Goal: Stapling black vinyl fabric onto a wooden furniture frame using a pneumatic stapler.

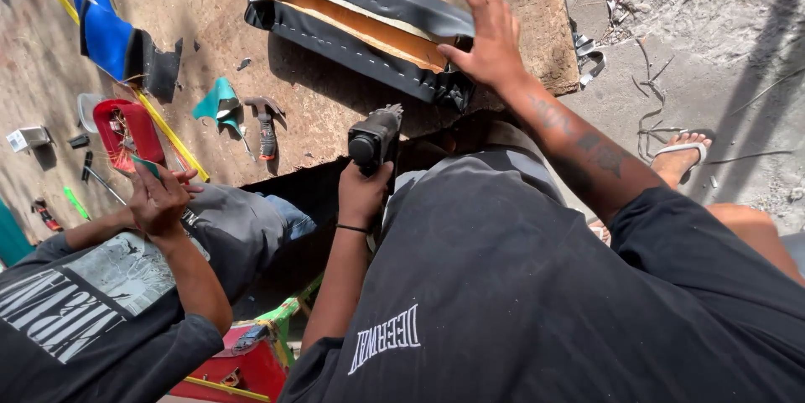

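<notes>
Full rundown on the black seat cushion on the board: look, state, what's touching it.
The seat cushion is long and narrow, lying on its back at a slant across the worn brown board. Black vinyl-looking cover with a pale stitch line is wrapped up over its edges; the tan inside, apparently wood or foam, shows down the middle. The cover is bunched at both ends. The right hand presses on its near end. The stapler in the left hand is close by, not touching.

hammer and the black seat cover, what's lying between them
In the head view, only bare brown board lies between the hammer and the seat cover, apart from a few small specks. The teal scrap sits on the hammer's other side.
</notes>
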